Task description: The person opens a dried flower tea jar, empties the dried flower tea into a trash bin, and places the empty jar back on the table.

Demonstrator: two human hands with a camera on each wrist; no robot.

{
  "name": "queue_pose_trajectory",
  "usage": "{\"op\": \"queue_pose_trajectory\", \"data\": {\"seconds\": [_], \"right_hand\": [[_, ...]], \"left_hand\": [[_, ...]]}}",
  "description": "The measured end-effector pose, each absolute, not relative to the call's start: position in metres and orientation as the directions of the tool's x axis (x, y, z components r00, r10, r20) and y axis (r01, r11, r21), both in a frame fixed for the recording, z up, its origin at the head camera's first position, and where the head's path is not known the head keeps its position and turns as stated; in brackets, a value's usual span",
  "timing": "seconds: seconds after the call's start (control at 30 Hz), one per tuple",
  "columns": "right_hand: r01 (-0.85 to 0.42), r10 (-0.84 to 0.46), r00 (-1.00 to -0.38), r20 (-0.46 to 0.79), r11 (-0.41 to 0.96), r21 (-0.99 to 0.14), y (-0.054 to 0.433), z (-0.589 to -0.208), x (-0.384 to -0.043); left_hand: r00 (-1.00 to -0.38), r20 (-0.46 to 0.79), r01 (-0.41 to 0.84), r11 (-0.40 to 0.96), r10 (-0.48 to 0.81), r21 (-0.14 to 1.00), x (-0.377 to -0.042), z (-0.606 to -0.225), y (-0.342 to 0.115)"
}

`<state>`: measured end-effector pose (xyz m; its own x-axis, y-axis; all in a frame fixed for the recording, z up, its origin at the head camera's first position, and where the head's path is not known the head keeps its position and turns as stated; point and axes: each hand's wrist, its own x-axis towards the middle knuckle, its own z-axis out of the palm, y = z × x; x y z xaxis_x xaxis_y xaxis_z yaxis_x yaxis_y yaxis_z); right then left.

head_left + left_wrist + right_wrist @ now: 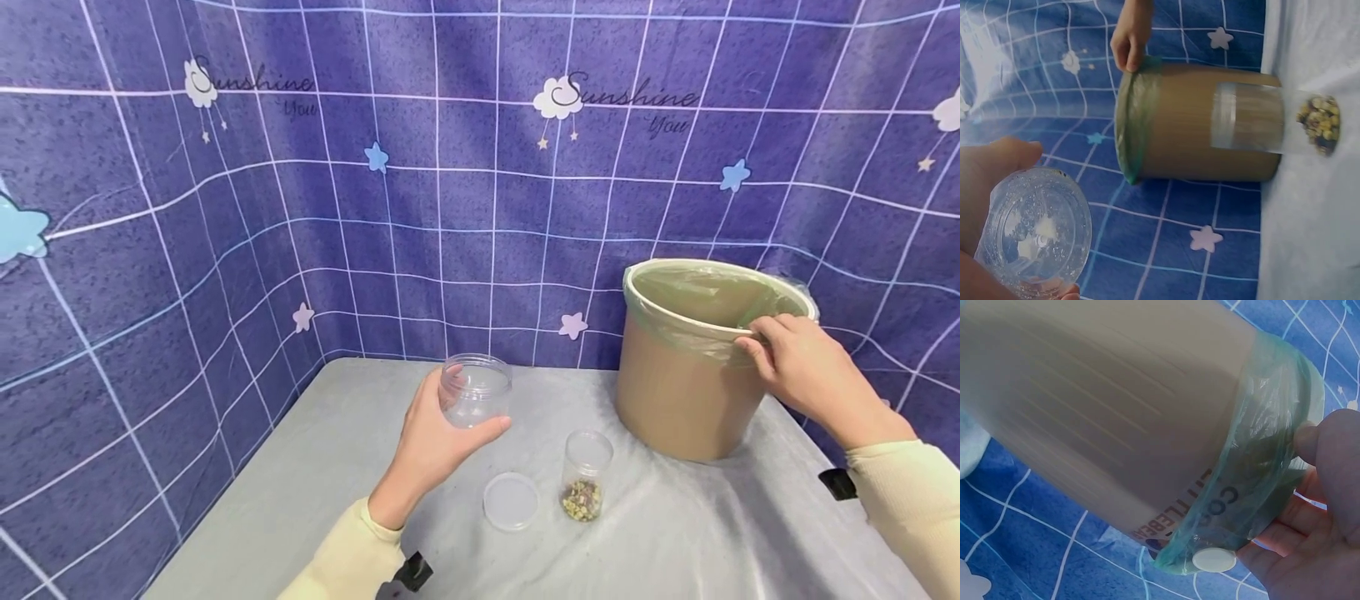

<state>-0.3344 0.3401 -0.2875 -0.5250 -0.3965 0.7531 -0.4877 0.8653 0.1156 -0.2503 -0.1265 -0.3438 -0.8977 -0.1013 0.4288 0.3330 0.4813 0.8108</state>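
My left hand (435, 437) grips a clear plastic jar (480, 398), lidless, its fingers around the far side and the thumb along the front. In the left wrist view the jar's round base (1041, 234) faces the camera, and nothing shows inside. With thumb and fingers, my right hand (813, 371) pinches the rim of a tan trash bin (686, 408) at its right front. A thin green bag (1272, 406) lines the bin and folds over its rim. Between the hands stands a second clear jar (587, 475), narrower, with dried yellowish flower buds (582, 500) at its bottom.
A round translucent lid (511, 502) lies flat on the grey cloth-covered table (337, 450), left of the jar of buds. A blue gridded curtain (450, 208) with stars and clouds hangs behind the table and along its left side.
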Motion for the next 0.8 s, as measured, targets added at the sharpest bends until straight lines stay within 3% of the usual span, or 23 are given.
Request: {"op": "queue_pose_trajectory", "data": {"seconds": [0.8], "right_hand": [[-0.484, -0.396, -0.531, 0.75, 0.867, 0.115, 0.34, -0.286, -0.334]], "left_hand": [[-0.936, 0.347, 0.272, 0.503, -0.06, 0.821, -0.25, -0.408, -0.163]]}}
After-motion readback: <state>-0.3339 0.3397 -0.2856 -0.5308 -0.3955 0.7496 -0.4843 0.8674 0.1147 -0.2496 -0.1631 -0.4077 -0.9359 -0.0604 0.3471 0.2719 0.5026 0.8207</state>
